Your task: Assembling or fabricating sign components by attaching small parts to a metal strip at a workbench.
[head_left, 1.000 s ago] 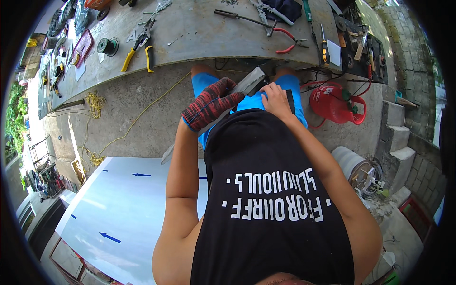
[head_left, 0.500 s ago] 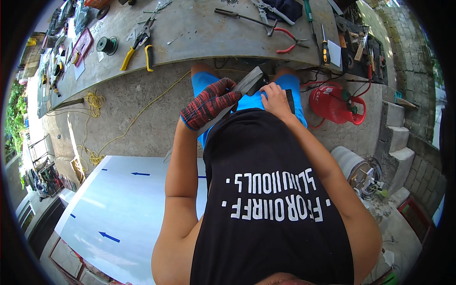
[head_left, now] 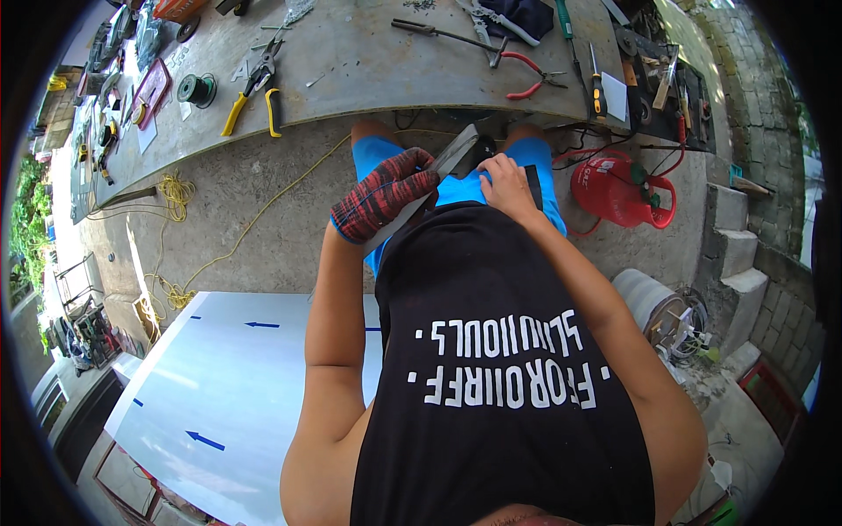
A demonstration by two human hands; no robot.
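Grey metal bar (head_left: 456,153) slants over blue shorts (head_left: 375,156) below the worktop (head_left: 368,81) | gloved left hand (head_left: 386,195) grips it | bare right hand (head_left: 509,182) bent beside its upper end, grip unclear | work apparently under way, remainder not shown

Red-and-black streaked glove (head_left: 384,200) — grey bar (head_left: 456,154), bright blue shorts (head_left: 374,158), red cylinder (head_left: 603,189)

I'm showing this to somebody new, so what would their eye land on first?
Probably the bright red gas cylinder at the right, beyond the person's right arm. Next, near the centre, the left hand in a red-and-black glove, gripping a long grey strip. Then the large pale sheet at lower left, marked with blue arrows.
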